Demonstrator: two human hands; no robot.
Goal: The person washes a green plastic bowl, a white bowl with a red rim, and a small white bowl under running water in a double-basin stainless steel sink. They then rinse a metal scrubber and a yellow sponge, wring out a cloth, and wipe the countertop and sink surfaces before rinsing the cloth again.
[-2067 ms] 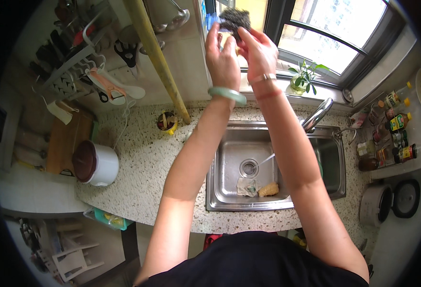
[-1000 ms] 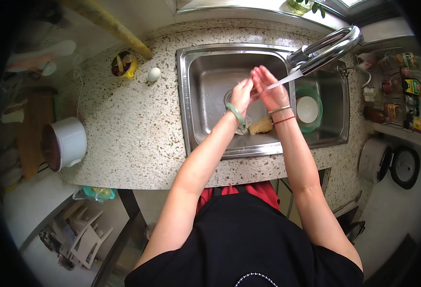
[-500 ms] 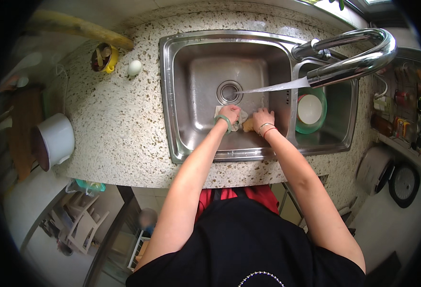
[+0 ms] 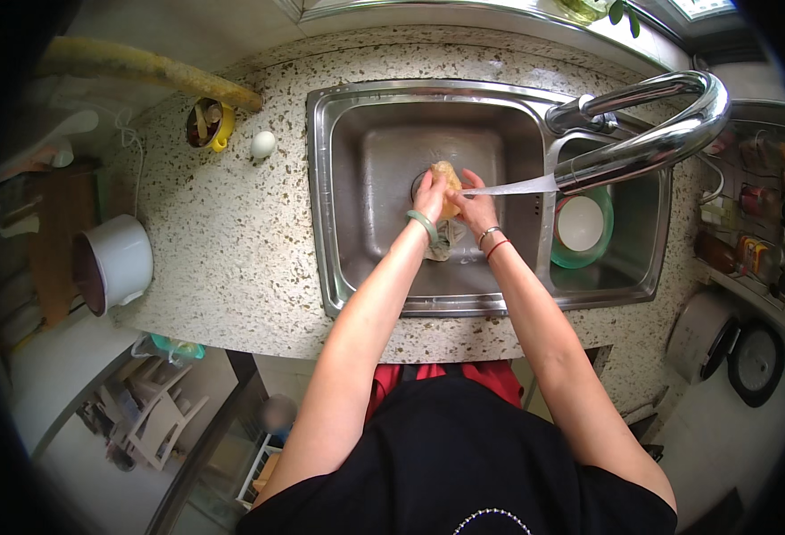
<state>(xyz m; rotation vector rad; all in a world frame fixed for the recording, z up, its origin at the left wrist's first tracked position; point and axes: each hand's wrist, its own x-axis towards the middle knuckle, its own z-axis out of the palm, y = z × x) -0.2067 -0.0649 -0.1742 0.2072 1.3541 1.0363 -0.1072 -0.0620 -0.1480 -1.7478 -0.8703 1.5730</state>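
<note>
Both hands are raised over the drain of the large steel basin [image 4: 357, 232], close together around a yellowish-tan lump [image 4: 447, 176] whose exact kind I cannot make out. My left hand [image 4: 427, 200] grips it from the left side. Coming from the right, my right hand [image 4: 477, 211] has its fingers closed against the lump. Running water [image 4: 517, 186] from the chrome faucet [image 4: 633, 152] reaches the fingers of the right hand. Below the hands, a crumpled pale cloth [image 4: 442, 245] lies on the basin floor, partly covered by the left wrist.
In the smaller basin at right, a white bowl [image 4: 580, 224] sits inside a green one [image 4: 603, 251]. An egg [image 4: 263, 144] and a yellow mug [image 4: 221, 134] stand on the speckled counter [image 4: 223, 250] at left, near a white pot [image 4: 125, 263]. Jars fill a rack [image 4: 754, 214] at far right.
Both hands have risen from the basin floor toward the drain and come together. The tan lump is lifted into the water stream. My left hand has let go of the cloth.
</note>
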